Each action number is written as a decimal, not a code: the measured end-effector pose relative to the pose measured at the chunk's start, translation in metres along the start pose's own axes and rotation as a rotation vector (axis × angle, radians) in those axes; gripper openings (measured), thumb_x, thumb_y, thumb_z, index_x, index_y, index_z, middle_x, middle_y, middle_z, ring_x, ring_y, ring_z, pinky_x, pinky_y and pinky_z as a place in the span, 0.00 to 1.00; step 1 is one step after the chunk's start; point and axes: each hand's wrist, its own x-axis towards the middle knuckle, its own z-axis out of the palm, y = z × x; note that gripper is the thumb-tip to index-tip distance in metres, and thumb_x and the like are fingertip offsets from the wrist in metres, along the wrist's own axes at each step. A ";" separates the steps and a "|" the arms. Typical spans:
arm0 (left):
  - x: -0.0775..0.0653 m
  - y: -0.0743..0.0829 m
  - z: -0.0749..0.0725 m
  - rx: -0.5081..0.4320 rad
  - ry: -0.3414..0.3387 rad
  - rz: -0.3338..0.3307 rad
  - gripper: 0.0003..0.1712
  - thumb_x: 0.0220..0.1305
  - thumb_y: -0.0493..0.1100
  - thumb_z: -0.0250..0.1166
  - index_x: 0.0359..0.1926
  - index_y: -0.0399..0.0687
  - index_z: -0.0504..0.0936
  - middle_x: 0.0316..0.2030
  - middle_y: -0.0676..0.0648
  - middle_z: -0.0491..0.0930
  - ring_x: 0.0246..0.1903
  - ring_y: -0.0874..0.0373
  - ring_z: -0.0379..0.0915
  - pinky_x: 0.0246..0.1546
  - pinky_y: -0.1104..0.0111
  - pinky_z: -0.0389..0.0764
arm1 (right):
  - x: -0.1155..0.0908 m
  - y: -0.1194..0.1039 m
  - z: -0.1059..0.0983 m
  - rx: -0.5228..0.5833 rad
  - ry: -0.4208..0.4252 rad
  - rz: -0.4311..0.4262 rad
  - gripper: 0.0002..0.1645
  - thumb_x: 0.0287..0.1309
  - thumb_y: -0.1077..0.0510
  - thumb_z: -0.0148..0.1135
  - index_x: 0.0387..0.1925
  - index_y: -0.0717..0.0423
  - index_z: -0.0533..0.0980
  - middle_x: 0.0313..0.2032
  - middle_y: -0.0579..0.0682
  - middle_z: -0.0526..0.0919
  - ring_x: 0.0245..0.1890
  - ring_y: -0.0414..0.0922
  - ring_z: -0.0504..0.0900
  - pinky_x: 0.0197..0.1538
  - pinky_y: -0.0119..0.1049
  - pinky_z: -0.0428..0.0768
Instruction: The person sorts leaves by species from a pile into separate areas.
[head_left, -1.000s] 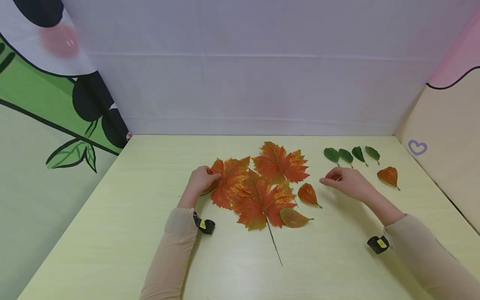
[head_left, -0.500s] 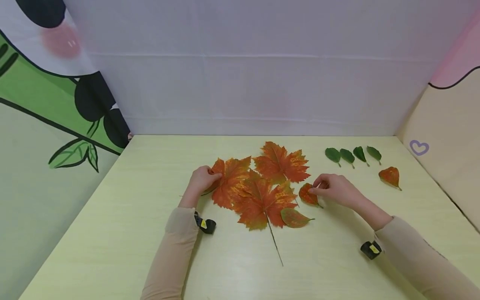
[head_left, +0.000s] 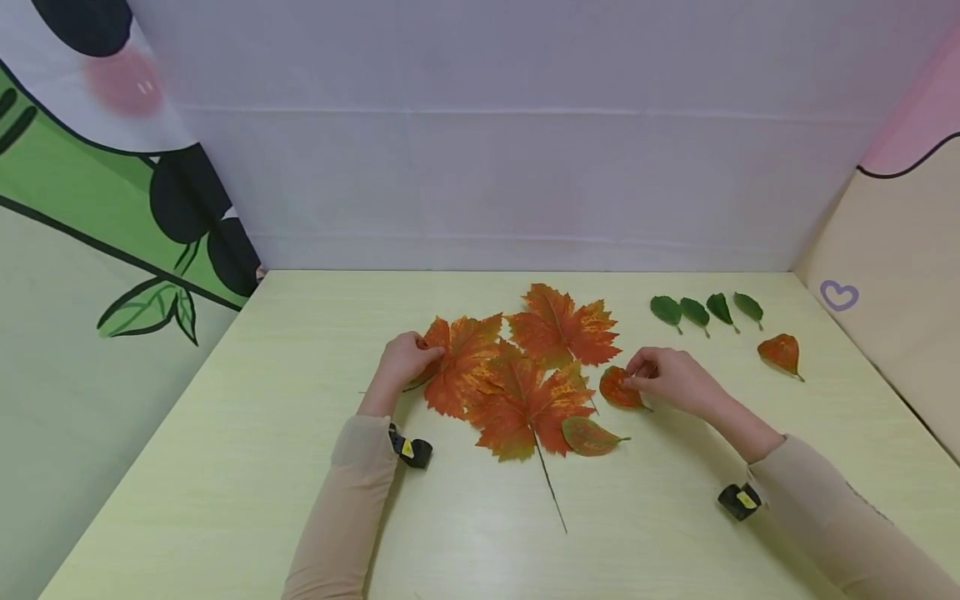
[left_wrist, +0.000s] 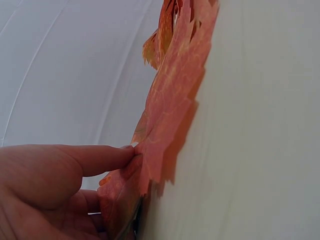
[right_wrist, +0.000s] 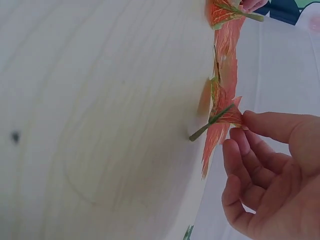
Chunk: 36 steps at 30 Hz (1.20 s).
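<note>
My left hand pinches an orange leaf with a green edge at the left side of a large orange maple leaf; the thumb lies on top and the fingers are partly hidden behind it. Between right thumb and forefinger, my right hand pinches a small orange leaf by its edge, its green stem pointing toward the table. Two more maple leaves, one at the back and one in front, overlap into a cluster. A green-orange leaf lies against the front one.
Several small green leaves lie in a row at the back right of the pale table. Nearer the right edge is another small orange leaf. A long thin stem runs forward from the front maple leaf. A pale cloth wall stands behind.
My right hand has moved left to the small orange leaf, taken hold of it and shifted it slightly right. My left hand stays where it was.
</note>
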 end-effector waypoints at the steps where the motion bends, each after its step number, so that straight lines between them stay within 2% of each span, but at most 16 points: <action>1: 0.000 0.000 0.000 0.000 0.000 0.002 0.17 0.60 0.48 0.59 0.23 0.44 0.65 0.17 0.50 0.60 0.19 0.58 0.57 0.22 0.69 0.61 | 0.000 0.000 0.000 0.008 -0.004 0.000 0.08 0.56 0.56 0.60 0.34 0.57 0.76 0.25 0.48 0.78 0.24 0.41 0.73 0.29 0.34 0.70; 12: 0.001 -0.001 0.002 0.009 -0.004 0.011 0.17 0.60 0.49 0.59 0.24 0.43 0.65 0.16 0.50 0.59 0.18 0.58 0.56 0.23 0.69 0.60 | -0.001 0.002 -0.001 0.098 -0.032 0.021 0.08 0.57 0.59 0.57 0.35 0.60 0.75 0.28 0.50 0.78 0.26 0.43 0.73 0.29 0.33 0.72; 20: 0.001 -0.002 0.002 0.016 -0.003 0.013 0.17 0.60 0.49 0.59 0.24 0.43 0.66 0.17 0.50 0.60 0.19 0.58 0.57 0.22 0.69 0.61 | -0.002 0.008 -0.011 0.124 -0.051 0.022 0.08 0.59 0.60 0.55 0.37 0.62 0.74 0.31 0.52 0.79 0.31 0.45 0.75 0.34 0.35 0.73; 27: 0.002 -0.003 0.001 0.026 -0.001 0.013 0.17 0.60 0.49 0.59 0.24 0.43 0.66 0.18 0.50 0.61 0.19 0.58 0.57 0.22 0.69 0.60 | 0.001 0.023 -0.025 0.156 -0.002 0.036 0.10 0.60 0.62 0.54 0.39 0.65 0.73 0.34 0.55 0.80 0.34 0.45 0.76 0.38 0.36 0.73; 36: 0.001 0.000 0.000 0.027 -0.001 0.000 0.16 0.61 0.49 0.59 0.32 0.38 0.71 0.25 0.46 0.68 0.25 0.54 0.63 0.25 0.67 0.64 | -0.002 0.048 -0.040 0.158 0.061 0.084 0.15 0.60 0.62 0.53 0.45 0.69 0.71 0.39 0.60 0.78 0.37 0.42 0.74 0.41 0.34 0.72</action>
